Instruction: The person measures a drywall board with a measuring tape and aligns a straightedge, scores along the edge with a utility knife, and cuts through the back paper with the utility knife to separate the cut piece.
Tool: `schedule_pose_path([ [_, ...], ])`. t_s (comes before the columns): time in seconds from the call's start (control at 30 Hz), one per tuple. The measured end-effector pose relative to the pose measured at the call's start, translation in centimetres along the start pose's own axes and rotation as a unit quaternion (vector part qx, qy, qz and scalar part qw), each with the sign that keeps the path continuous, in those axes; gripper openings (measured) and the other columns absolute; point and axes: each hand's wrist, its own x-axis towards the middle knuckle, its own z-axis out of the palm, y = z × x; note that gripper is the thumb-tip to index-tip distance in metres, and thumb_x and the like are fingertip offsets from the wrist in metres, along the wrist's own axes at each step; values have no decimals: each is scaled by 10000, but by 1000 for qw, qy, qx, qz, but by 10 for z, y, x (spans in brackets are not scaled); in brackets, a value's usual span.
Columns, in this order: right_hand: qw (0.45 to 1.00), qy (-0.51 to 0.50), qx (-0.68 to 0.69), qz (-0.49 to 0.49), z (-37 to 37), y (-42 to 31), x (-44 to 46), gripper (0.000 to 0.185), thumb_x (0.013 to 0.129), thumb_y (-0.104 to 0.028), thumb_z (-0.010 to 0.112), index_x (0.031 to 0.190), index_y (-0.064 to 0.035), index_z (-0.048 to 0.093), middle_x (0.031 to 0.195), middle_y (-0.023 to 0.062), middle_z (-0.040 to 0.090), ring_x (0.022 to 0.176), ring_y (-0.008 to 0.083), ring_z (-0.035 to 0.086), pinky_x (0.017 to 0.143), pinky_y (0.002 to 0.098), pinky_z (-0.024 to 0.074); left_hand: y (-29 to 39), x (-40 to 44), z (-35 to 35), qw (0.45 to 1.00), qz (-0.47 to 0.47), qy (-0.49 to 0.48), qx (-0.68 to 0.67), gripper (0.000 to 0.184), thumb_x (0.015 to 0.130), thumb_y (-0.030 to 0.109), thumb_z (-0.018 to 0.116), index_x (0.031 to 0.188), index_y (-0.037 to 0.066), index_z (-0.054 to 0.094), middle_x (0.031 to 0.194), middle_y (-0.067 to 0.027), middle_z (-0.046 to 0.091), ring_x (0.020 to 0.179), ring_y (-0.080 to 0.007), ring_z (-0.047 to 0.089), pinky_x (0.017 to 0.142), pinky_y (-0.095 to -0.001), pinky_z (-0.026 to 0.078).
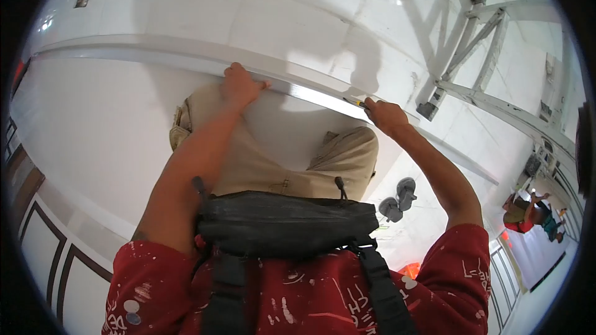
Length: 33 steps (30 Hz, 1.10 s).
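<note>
Hands [242, 89] outstretched, right [386, 116] gripping yellow tool [360, 104]

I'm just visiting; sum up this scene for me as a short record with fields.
Left hand: on a long shiny strip
Right hand: holding a slim yellow-and-dark tool
Tool tip: near the strip; contact unclear
Beneath the legs: pale sheet
Waist: black bag
Floor, picture right: grey sandals
</note>
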Motion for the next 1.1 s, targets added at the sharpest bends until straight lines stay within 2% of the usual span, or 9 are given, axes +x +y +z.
schedule_pose_path([
  [0.2, 991, -70, -83, 77, 43, 122, -88, 272, 969, -270, 511, 1152, -99, 620, 876, 180, 709, 787, 362, 706, 695, 502, 563, -7, 10, 13, 1000, 0, -2, -1, 1004, 679, 599, 836, 1295, -77, 422, 1312, -222, 524, 1201, -333, 568, 922, -441, 539],
  [0.27, 949, -137, -143, 247, 167, 308, -159, 325, 985, -330, 487, 1052, -130, 734, 946, 125, 744, 891, 306, 727, 789, 483, 561, -2, 5, 10, 1000, 18, -12, -1, 1006, 683, 599, 834, 1292, -88, 422, 1307, -235, 528, 1212, -346, 555, 934, -443, 531],
  [0.3, 897, -246, -238, 279, 146, 325, -199, 373, 1005, -382, 466, 1160, -140, 705, 991, 105, 746, 918, 271, 728, 796, 475, 560, -2, 2, 10, 999, 31, -28, 6, 1002, 685, 597, 833, 1286, -95, 427, 1301, -242, 532, 1217, -358, 548, 943, -445, 524],
  [0.33, 921, -104, -283, 244, 158, 356, -241, 419, 1014, -429, 456, 1227, -138, 669, 1016, 111, 744, 890, 261, 729, 782, 472, 560, -5, 11, 4, 999, 38, -27, 17, 998, 688, 595, 832, 1281, -101, 431, 1296, -250, 535, 1222, -370, 541, 952, -448, 518],
  [0.43, 941, -105, -177, 268, 94, 292, -262, 327, 999, -366, 493, 1168, -117, 619, 895, 134, 723, 811, 318, 715, 726, 479, 560, -17, 6, 30, 989, 110, 100, 21, 975, 693, 585, 832, 1251, -120, 454, 1270, -282, 545, 1218, -414, 528, 985, -462, 493],
  [0.53, 962, -9, -70, 263, 44, 195, -196, 289, 971, -357, 538, 1091, -96, 573, 869, 168, 696, 803, 376, 696, 735, 505, 559, -19, 8, 2, 997, 48, 15, -56, 973, 697, 594, 828, 1229, -132, 459, 1247, -299, 548, 1208, -430, 529, 984, -471, 489],
  [0.7, 968, 152, 181, 89, 15, 45, -64, 305, 970, -322, 535, 1121, -58, 561, 989, 186, 683, 919, 397, 662, 785, 502, 523, -14, -1, 7, 998, 52, -26, -2, 1031, 665, 618, 843, 1263, -101, 409, 1297, -270, 504, 1193, -377, 555, 926, -443, 529],
  [0.87, 966, 146, 195, -81, -40, -96, 48, 292, 981, -310, 529, 1139, -70, 579, 914, 176, 690, 857, 392, 679, 762, 500, 540, -5, -2, 13, 999, 42, -32, 2, 1024, 658, 622, 844, 1273, -73, 410, 1303, -234, 511, 1199, -336, 561, 918, -425, 536],
  [1.1, 976, 102, 161, -103, -68, -164, 104, 248, 970, -232, 501, 1126, -66, 598, 886, 171, 704, 845, 361, 703, 722, 480, 559, -5, -5, 10, 999, 24, -23, 3, 990, 679, 608, 836, 1254, -91, 436, 1280, -227, 531, 1248, -353, 511, 972, -441, 501],
])
